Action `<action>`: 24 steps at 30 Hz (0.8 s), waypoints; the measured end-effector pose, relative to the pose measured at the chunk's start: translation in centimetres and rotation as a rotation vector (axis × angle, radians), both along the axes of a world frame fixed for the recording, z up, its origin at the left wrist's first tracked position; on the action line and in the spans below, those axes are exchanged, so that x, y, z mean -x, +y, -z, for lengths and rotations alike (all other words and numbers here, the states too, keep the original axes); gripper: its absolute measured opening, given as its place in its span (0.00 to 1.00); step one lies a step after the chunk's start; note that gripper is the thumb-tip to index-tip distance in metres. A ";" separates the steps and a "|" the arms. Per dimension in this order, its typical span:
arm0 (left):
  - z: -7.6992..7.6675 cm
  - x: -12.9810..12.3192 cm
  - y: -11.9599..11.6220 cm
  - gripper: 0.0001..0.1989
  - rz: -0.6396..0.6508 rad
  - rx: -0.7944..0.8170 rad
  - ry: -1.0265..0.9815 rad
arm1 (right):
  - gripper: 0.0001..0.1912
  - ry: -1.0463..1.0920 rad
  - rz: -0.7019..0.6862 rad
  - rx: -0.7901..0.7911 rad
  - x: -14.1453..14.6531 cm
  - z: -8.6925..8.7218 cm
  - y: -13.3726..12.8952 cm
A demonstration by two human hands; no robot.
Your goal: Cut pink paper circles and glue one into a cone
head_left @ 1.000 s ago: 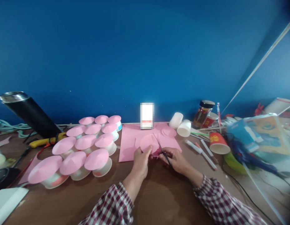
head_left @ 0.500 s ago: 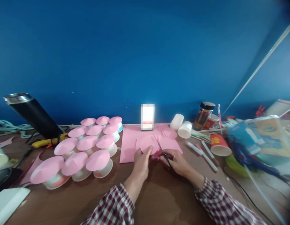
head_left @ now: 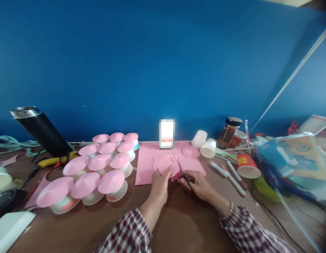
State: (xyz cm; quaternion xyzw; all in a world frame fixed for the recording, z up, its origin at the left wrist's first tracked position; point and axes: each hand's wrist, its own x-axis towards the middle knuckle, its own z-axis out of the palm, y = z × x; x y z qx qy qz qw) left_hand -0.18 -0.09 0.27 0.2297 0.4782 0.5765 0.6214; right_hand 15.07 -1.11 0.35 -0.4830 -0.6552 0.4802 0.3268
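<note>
My left hand pinches a round piece of pink paper between thumb and fingers. In my right hand is a slim dark pair of scissors, its narrow point slanting up and left along the right edge of the round piece. The finger loops are mostly hidden by the hand. Under and behind both lies a large pink sheet, with more cut pink circles on its right part. Several pink paper cones sit on upturned paper cups at the left.
A bright phone-like screen, blurred out, stands at the back. White cups, markers, a red cup and a jar lie or stand to the right. A black flask leans at the left near a yellow-handled tool.
The whole view has shifted slightly, moving things a little right and down. Both hands keep their holds on the paper and scissors, with barely any other visible movement.
</note>
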 end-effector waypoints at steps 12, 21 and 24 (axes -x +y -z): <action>-0.2 0.0 -0.1 0.18 0.011 -0.038 -0.017 | 0.19 -0.015 0.002 -0.013 0.0 -0.3 -0.1; -0.1 0.0 -0.1 0.16 0.016 -0.053 -0.036 | 0.18 -0.054 0.013 -0.047 -0.2 -0.1 0.0; 0.0 0.0 -0.1 0.16 0.018 -0.044 -0.022 | 0.18 -0.065 0.009 -0.053 -0.2 -0.1 0.0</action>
